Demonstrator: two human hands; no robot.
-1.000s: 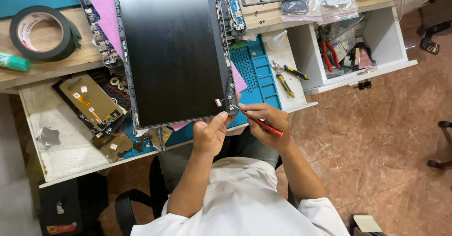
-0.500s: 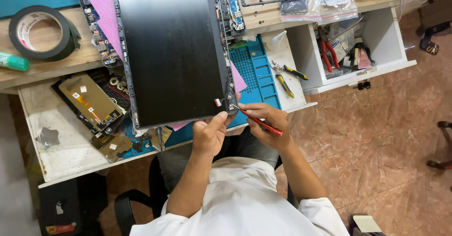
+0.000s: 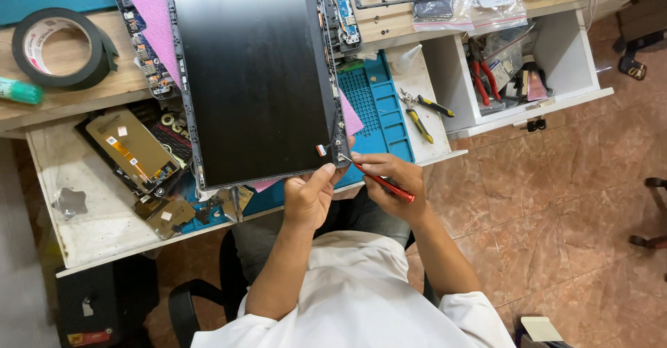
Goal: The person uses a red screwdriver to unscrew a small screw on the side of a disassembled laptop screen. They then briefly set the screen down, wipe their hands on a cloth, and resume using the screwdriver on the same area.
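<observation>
- Head view showed one black display panel (image 3: 253, 77) lying flat on the tabletop (image 3: 90, 101), its near edge overhanging toward the person.
- Left hand (image 3: 310, 196) was pinched on the panel's near right corner, thumb and fingers clamped on the edge.
- Right hand (image 3: 392, 185) was closed around one red screwdriver (image 3: 381, 181), tip touching the same corner just beside the left hand.
- Hands sat close together, not touching as far as I could tell.
- One blue work mat (image 3: 379, 108) lay under and right of the panel; two pink sheets (image 3: 154, 21) showed from beneath it, one at the far left, one at the near right.
- One roll of black tape (image 3: 64, 48) sat on the tabletop, well apart to the left.
- One pair of yellow-handled pliers (image 3: 424, 115) lay just right of the mat.
- One open white drawer (image 3: 556, 56) held red-handled cutters and bagged parts; count unclear.
- One gold-coloured small screen part (image 3: 132, 150) lay in the left tray, near loose metal scraps.
</observation>
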